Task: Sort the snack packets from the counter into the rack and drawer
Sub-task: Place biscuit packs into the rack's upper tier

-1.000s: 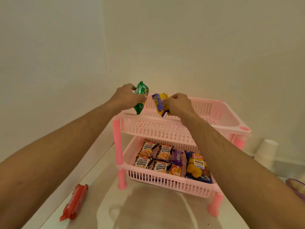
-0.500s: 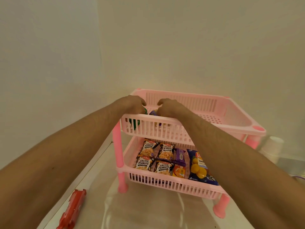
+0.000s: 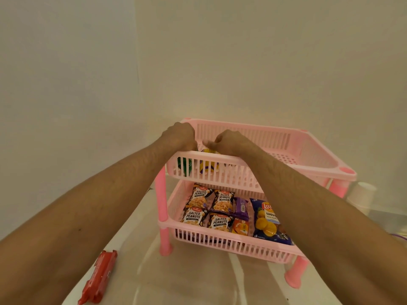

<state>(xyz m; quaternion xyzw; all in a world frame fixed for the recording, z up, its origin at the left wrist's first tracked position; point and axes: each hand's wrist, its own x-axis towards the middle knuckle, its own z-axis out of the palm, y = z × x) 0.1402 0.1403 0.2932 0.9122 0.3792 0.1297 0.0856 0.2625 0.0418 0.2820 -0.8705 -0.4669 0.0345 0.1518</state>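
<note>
A pink rack (image 3: 259, 244) stands on the table (image 3: 198, 280) at centre frame. Its lower tier holds peanut packets (image 3: 208, 209) and a chips bag (image 3: 267, 219). In the upper tier's left corner, the left hand (image 3: 179, 136) and right hand (image 3: 231, 140) curl over a green packet (image 3: 184, 165) and yellow packet (image 3: 208, 164); whether they grip cannot be told. A red packet (image 3: 100, 278) lies lower left.

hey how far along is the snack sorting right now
Done: the lower basket holds peanut packets and a Lay's bag. In hand: both hands, left hand and right hand, are setting a green packet and a yellow packet in the top basket. Left: the red packet on the counter.
</note>
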